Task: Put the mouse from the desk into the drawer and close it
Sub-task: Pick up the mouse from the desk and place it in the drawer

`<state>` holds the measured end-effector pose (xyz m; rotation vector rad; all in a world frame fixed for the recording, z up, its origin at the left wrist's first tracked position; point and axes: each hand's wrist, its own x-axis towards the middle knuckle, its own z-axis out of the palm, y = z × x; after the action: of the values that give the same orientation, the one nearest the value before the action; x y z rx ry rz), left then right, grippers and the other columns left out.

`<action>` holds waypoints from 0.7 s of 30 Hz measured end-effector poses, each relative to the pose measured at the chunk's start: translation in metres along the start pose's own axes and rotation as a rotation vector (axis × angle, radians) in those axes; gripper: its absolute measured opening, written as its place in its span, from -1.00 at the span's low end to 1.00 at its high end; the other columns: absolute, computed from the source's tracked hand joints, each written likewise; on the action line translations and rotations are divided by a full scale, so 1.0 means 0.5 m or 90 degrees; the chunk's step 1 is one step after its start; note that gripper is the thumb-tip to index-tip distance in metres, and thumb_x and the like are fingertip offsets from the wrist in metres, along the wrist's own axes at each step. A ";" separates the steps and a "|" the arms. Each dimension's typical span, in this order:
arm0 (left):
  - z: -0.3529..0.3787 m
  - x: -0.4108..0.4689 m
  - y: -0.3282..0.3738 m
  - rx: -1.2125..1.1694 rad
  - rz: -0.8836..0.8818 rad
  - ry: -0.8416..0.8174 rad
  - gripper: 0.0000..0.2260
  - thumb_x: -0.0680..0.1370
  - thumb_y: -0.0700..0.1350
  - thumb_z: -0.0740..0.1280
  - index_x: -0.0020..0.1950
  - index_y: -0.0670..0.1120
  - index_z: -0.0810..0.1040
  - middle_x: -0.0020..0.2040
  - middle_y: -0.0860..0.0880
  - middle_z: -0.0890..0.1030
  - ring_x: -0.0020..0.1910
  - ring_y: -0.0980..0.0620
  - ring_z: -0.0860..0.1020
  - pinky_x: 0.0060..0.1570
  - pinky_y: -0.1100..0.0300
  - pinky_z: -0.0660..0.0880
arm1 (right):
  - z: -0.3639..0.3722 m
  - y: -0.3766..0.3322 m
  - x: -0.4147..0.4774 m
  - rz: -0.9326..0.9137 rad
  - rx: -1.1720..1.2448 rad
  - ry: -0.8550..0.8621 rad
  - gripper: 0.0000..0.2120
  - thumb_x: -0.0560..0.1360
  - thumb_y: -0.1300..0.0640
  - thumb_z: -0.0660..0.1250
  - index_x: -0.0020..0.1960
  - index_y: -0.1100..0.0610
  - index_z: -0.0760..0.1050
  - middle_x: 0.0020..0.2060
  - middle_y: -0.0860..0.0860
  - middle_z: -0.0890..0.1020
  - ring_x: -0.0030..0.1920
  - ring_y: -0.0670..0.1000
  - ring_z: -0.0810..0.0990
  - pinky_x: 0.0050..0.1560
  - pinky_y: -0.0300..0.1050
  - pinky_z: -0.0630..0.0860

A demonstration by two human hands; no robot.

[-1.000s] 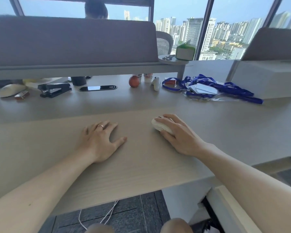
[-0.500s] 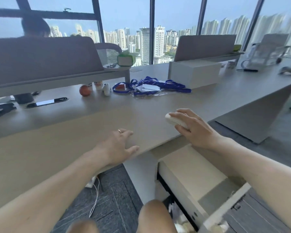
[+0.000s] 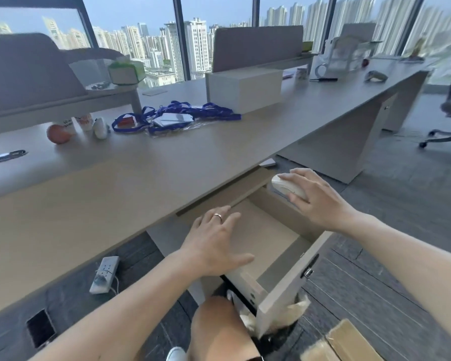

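**Head view: mouse held over the open drawer**

Head view, looking down, gives us both of the person's bare forearms reaching forward past the edge of the pale wooden surface (image 3: 94, 204). We see the right hand (image 3: 315, 201) closed around the white mouse (image 3: 287, 187), its fingers (image 3: 303, 174) curled over the top and the thumb pressed against the near side. The mouse is off the surface, held in the air above the far right corner of the drawer (image 3: 276, 243), which stands pulled out below the surface edge with its pale bottom bare. We find the left hand (image 3: 216, 241) palm down over the near left part of the drawer, fingers spread and holding nothing, a ring (image 3: 218, 217) on one of them.

Farther back on the surface we note a tangle of blue lanyards (image 3: 177, 114) with badge cards, an orange ball (image 3: 59, 134) just beside a small white cup, and a white box (image 3: 245, 88). On the dark floor under the surface lies a power strip (image 3: 104, 274), and a cardboard box (image 3: 341, 342) sits at the lower right. A bare knee (image 3: 219, 329) shows between the forearms.
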<state>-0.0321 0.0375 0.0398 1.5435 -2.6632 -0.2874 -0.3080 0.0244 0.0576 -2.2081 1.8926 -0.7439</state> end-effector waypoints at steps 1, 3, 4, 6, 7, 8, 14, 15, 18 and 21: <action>0.011 0.003 -0.003 0.011 -0.024 -0.026 -0.01 0.33 0.48 0.27 0.61 0.10 -0.04 0.64 -0.02 -0.04 0.60 -0.04 -0.12 0.54 -0.15 -0.07 | 0.005 0.005 -0.004 0.003 0.002 -0.002 -0.56 0.60 0.03 0.26 0.48 -0.09 0.40 0.44 -0.01 0.36 0.36 0.05 0.43 0.24 -0.17 0.27; 0.033 0.009 -0.011 0.022 -0.055 -0.049 0.11 0.25 0.51 0.31 0.62 0.10 -0.12 0.64 -0.06 -0.17 0.59 -0.10 -0.25 0.51 -0.16 -0.22 | 0.016 0.012 -0.009 0.012 0.010 -0.010 -0.56 0.60 0.02 0.24 0.48 -0.10 0.38 0.44 -0.01 0.35 0.38 0.06 0.41 0.28 -0.15 0.28; 0.044 0.014 -0.015 0.034 -0.064 -0.048 0.14 0.23 0.51 0.34 0.61 0.11 -0.14 0.64 -0.07 -0.21 0.58 -0.11 -0.29 0.49 -0.15 -0.28 | 0.023 0.015 -0.010 0.017 0.014 -0.017 -0.55 0.60 0.02 0.24 0.49 -0.10 0.37 0.45 -0.01 0.34 0.38 0.06 0.40 0.30 -0.14 0.29; 0.061 0.018 -0.027 0.065 -0.081 -0.041 0.17 0.21 0.50 0.36 0.61 0.11 -0.18 0.62 -0.10 -0.28 0.57 -0.14 -0.34 0.44 -0.14 -0.35 | 0.039 0.018 -0.014 0.019 0.020 -0.032 -0.54 0.60 0.01 0.23 0.50 -0.12 0.36 0.45 -0.02 0.33 0.39 0.06 0.40 0.32 -0.11 0.30; 0.068 0.021 -0.033 0.067 -0.094 -0.045 0.19 0.19 0.51 0.36 0.61 0.12 -0.21 0.62 -0.11 -0.30 0.56 -0.14 -0.36 0.44 -0.15 -0.36 | 0.049 0.020 -0.015 0.021 0.022 -0.039 -0.54 0.61 0.00 0.23 0.50 -0.12 0.35 0.46 -0.02 0.32 0.38 0.06 0.41 0.32 -0.10 0.31; 0.074 0.024 -0.040 0.056 -0.108 -0.052 0.21 0.18 0.52 0.36 0.60 0.13 -0.23 0.61 -0.11 -0.31 0.56 -0.14 -0.36 0.47 -0.16 -0.35 | 0.058 0.021 -0.014 0.024 0.026 -0.046 -0.54 0.61 0.00 0.23 0.50 -0.12 0.34 0.46 -0.02 0.31 0.38 0.07 0.41 0.32 -0.09 0.31; 0.093 0.042 -0.050 0.044 -0.130 -0.035 0.18 0.17 0.52 0.35 0.60 0.15 -0.19 0.63 -0.12 -0.25 0.58 -0.18 -0.27 0.52 -0.24 -0.19 | 0.113 0.021 0.003 0.035 0.045 -0.090 -0.54 0.63 -0.03 0.20 0.52 -0.14 0.30 0.50 -0.01 0.25 0.44 0.09 0.36 0.41 -0.02 0.29; 0.092 0.047 -0.050 0.042 -0.133 -0.035 0.17 0.17 0.51 0.37 0.60 0.17 -0.17 0.63 -0.11 -0.23 0.58 -0.18 -0.26 0.51 -0.25 -0.18 | 0.122 0.022 0.006 0.037 0.047 -0.098 -0.54 0.63 -0.04 0.20 0.52 -0.16 0.29 0.51 -0.01 0.25 0.44 0.11 0.35 0.44 0.02 0.29; 0.087 0.060 -0.053 0.045 -0.139 -0.042 0.16 0.14 0.49 0.40 0.60 0.21 -0.08 0.64 -0.09 -0.20 0.59 -0.17 -0.21 0.50 -0.25 -0.12 | 0.152 0.028 0.019 0.049 0.041 -0.124 -0.53 0.62 -0.06 0.20 0.52 -0.21 0.26 0.52 0.03 0.24 0.49 0.15 0.29 0.49 0.15 0.25; 0.083 0.066 -0.054 0.058 -0.138 -0.052 0.15 0.14 0.50 0.40 0.59 0.21 -0.04 0.64 -0.09 -0.19 0.59 -0.18 -0.20 0.49 -0.25 -0.11 | 0.176 0.033 0.036 0.059 0.047 -0.150 -0.53 0.61 -0.02 0.22 0.51 -0.19 0.29 0.48 0.06 0.32 0.48 0.16 0.29 0.48 0.09 0.24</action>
<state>-0.0311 0.0013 -0.0076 1.8924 -2.6032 -0.2450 -0.2815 -0.0147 -0.0206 -2.0463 1.8070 -0.5059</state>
